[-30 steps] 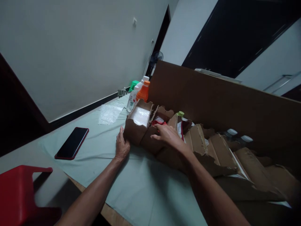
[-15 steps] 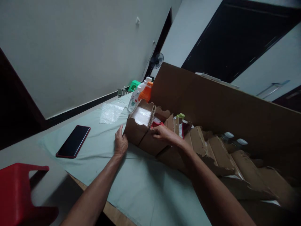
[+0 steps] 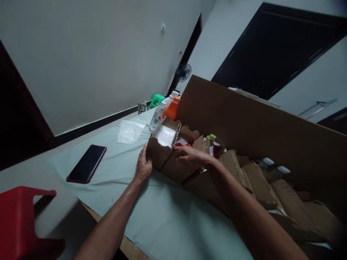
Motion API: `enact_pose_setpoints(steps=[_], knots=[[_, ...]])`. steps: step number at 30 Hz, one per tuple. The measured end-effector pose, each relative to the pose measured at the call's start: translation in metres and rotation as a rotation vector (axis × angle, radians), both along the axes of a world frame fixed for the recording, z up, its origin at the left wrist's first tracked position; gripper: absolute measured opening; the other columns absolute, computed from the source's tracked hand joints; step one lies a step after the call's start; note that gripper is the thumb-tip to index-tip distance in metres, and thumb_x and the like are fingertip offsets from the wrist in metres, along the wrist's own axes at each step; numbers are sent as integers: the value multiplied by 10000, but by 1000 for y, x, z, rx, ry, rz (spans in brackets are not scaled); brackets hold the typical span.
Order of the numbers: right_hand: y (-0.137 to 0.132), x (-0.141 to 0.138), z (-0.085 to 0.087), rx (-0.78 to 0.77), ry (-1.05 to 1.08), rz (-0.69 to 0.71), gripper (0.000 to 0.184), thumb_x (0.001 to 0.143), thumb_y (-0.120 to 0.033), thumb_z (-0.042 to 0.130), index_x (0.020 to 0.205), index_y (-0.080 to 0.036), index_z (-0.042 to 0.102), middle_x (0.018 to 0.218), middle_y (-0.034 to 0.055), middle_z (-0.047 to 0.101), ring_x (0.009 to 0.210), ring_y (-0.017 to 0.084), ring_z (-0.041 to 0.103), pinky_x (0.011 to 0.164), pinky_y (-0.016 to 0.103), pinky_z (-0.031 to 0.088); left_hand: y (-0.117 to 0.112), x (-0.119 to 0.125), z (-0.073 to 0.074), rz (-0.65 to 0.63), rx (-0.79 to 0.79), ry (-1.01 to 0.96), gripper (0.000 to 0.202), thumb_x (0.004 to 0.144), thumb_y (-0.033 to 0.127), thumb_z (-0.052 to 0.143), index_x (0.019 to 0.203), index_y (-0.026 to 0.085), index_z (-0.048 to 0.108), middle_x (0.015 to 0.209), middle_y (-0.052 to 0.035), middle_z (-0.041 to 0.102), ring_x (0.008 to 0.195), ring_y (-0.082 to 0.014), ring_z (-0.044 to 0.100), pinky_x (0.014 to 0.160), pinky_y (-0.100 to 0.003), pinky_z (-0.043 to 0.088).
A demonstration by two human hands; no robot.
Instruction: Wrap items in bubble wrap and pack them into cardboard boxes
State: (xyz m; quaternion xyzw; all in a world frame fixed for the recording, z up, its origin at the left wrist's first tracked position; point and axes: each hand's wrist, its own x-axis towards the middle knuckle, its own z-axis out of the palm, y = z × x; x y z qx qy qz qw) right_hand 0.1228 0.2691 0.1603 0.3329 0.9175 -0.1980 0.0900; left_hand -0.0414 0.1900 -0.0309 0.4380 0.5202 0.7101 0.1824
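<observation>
A small brown cardboard box (image 3: pixel 159 153) with wavy-cut upper edges stands at the left end of a row of similar boxes, with clear bubble wrap (image 3: pixel 166 135) inside it. My left hand (image 3: pixel 143 166) lies against its left side, fingers stretched along the cardboard. My right hand (image 3: pixel 191 155) is at the top edge of the neighbouring cardboard box (image 3: pixel 173 168), thumb outside and fingers over the rim; its fingertips are partly hidden. Something red (image 3: pixel 183 145) shows inside that second box, just beyond the fingers.
A phone (image 3: pixel 86 163) and a bubble wrap sheet (image 3: pixel 131 130) lie on the pale green cloth (image 3: pixel 162 209). An orange bottle (image 3: pixel 171 108) and a clear bottle (image 3: pixel 156 118) stand behind the boxes. A tall cardboard panel (image 3: pixel 244 115) rises behind the row. A red stool (image 3: pixel 16 220) is at left.
My left hand has slid slightly right and up along the box's side. The right hand's fingers have straightened a little at the box edge. The whole view has shifted slightly.
</observation>
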Motion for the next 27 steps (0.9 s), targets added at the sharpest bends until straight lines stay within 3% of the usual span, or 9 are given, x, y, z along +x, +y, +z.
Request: enact_pose_setpoints(steps=[7, 13, 16, 20, 24, 27], knots=[[-5, -8, 6, 4, -5, 5, 474, 729, -34, 575, 1173, -149, 699, 1192, 89, 706, 1075, 224, 653, 938, 301, 495, -1, -6, 5, 28, -41, -48, 676, 840, 89, 511, 1497, 220, 426, 1537, -57, 489, 1455, -218, 411, 1247, -384, 293], [-19, -5, 19, 2, 80, -62, 392, 775, -247, 695, 1156, -157, 711, 1128, 86, 723, 1036, 247, 663, 865, 313, 519, -3, -4, 6, 56, -59, -46, 761, 795, 53, 531, 1523, 197, 363, 1529, -113, 488, 1432, -232, 443, 1228, -399, 325], [-38, 28, 35, 46, 341, -208, 373, 832, -354, 645, 1142, -158, 714, 1093, 88, 736, 987, 239, 676, 830, 325, 528, -4, -4, 3, 78, -112, -65, 808, 763, 53, 572, 1527, 199, 351, 1493, -130, 522, 1402, -253, 479, 1205, -409, 362], [-73, 99, 52, 295, 584, -489, 342, 863, -425, 593, 1050, -177, 736, 1069, 97, 749, 962, 243, 685, 840, 353, 531, -4, -5, -3, 50, -132, -82, 788, 738, 60, 584, 1496, 178, 404, 1496, -138, 515, 1412, -276, 463, 1213, -424, 345], [-97, 151, 46, 387, 480, -638, 330, 876, -413, 571, 1049, -192, 746, 1027, 95, 764, 885, 240, 696, 753, 337, 537, -5, -6, -5, 49, -141, -76, 759, 718, 68, 592, 1456, 186, 462, 1424, -121, 583, 1364, -286, 514, 1199, -436, 369], [-96, 153, 31, 376, 281, -577, 371, 843, -364, 637, 1172, -213, 717, 1130, 92, 751, 917, 243, 684, 774, 336, 518, -8, -6, -4, 52, -141, -73, 756, 708, 78, 592, 1446, 194, 474, 1401, -112, 601, 1338, -282, 536, 1183, -427, 392]])
